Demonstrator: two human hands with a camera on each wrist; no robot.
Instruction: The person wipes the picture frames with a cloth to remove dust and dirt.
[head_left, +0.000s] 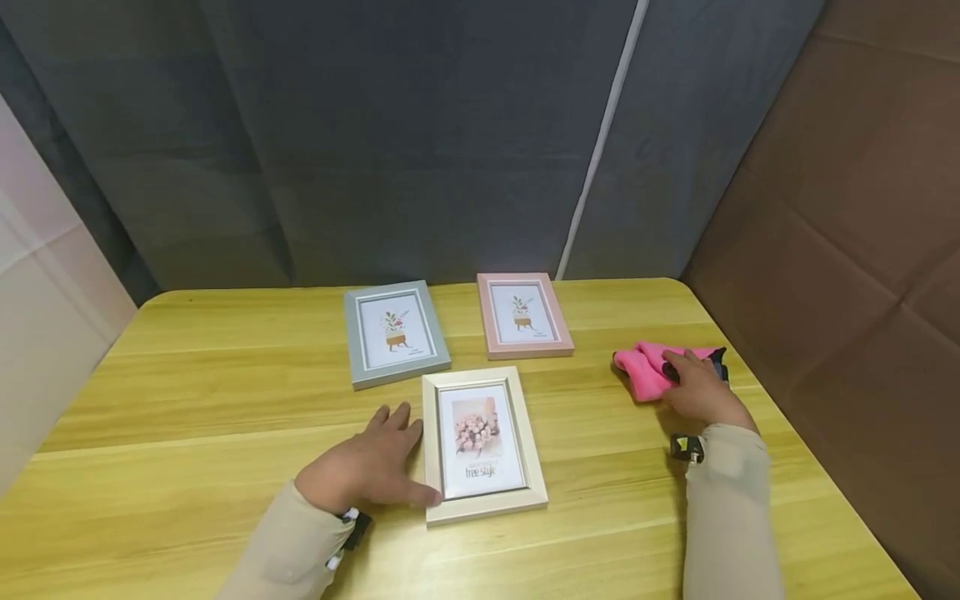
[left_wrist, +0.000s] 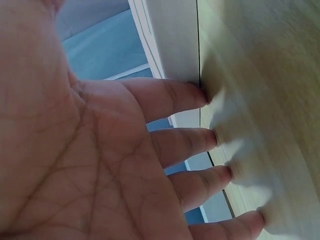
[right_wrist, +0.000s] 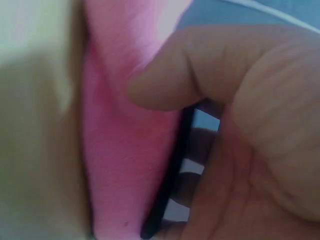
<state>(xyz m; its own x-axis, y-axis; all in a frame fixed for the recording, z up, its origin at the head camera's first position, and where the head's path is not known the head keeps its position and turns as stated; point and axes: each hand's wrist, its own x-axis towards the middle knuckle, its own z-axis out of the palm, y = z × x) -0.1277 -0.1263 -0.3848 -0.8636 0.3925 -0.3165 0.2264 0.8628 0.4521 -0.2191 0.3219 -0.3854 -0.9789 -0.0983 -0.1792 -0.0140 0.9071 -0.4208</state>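
My left hand (head_left: 367, 462) lies beside a cream picture frame (head_left: 483, 446), its fingers spread and fairly straight. The thumb reaches the frame's lower left corner, while the fingertips (left_wrist: 197, 95) rest on the table along its left side. At the right, my right hand (head_left: 701, 396) grips a crumpled pink cloth (head_left: 643, 371) with black edging. In the right wrist view, the thumb (right_wrist: 160, 75) presses on the pink cloth (right_wrist: 125, 165) and the other fingers sit behind its black edge. The cream frame lies face up with a flower picture and lettering.
Behind the cream frame, a grey-blue picture frame (head_left: 440, 350) lies at the left and a pink picture frame (head_left: 532, 352) at the right, both face up. The wooden table (head_left: 225, 392) meets a dark curtain (head_left: 420, 142) at the back and a brown cloth wall (head_left: 847, 208) at the right.
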